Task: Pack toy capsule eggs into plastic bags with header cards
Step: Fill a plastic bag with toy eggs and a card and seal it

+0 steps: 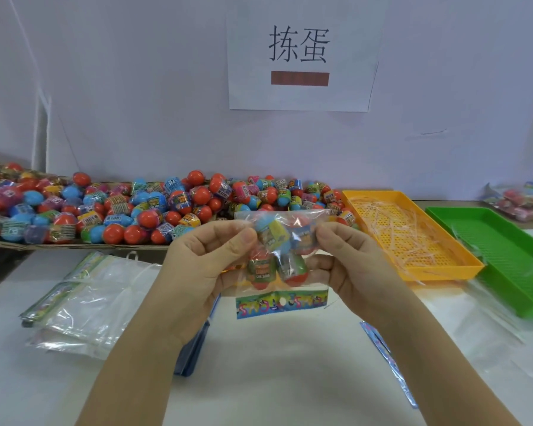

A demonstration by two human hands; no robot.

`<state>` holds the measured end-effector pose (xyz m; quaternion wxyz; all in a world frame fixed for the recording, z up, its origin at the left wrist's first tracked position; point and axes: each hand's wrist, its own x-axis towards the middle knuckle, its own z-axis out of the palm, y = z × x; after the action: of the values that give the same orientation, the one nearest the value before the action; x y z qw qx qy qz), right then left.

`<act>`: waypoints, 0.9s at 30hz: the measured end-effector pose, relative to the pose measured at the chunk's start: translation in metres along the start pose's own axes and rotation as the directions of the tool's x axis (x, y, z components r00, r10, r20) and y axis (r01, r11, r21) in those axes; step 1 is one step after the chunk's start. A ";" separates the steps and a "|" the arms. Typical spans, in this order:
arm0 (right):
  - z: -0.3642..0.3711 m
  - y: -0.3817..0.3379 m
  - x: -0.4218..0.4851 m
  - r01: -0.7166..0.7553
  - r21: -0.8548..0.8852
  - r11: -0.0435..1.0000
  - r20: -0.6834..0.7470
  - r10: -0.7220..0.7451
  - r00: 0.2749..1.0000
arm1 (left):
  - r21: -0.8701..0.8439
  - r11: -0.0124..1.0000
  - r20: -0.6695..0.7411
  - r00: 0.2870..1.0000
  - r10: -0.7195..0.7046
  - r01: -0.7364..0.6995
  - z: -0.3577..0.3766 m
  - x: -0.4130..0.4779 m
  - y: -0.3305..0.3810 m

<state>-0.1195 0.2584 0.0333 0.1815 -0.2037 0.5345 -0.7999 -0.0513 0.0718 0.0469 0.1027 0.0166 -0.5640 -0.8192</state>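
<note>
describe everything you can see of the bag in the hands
The bag is clear, crinkly plastic, held up above the white table with its colourful header card hanging at the lower end, print upside down. Four capsule eggs sit inside, red, blue and green with printed wraps. The left hand and right hand pinch its sides.

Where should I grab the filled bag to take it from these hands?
Probably pinch the flat header card from below, on the near side: it hangs free under the bag, while the left hand and right hand hold the bulging part around the eggs.
</note>
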 end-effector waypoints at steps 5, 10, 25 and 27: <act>0.002 -0.001 -0.002 0.050 0.025 0.998 -0.105 -0.047 0.993 | -0.046 0.999 0.035 0.999 -0.022 0.023 0.002 0.000 0.000; 0.008 0.000 -0.001 0.058 0.065 0.996 -0.129 -0.049 0.990 | -0.119 0.990 0.063 0.996 -0.066 0.073 0.002 0.000 0.000; 0.007 0.000 -0.002 0.140 -0.067 0.988 -0.129 -0.147 0.981 | -0.058 0.995 0.135 0.988 -0.077 0.086 -0.001 0.005 -0.010; 0.006 -0.001 -0.002 0.153 -0.074 0.985 -0.140 -0.162 0.977 | -0.016 0.998 0.048 0.997 -0.056 0.056 -0.001 0.004 -0.010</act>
<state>-0.1148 0.2551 0.0356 0.0715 -0.1923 0.5532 -0.8074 -0.0565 0.0740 0.0378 0.0663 0.0119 -0.5587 -0.8267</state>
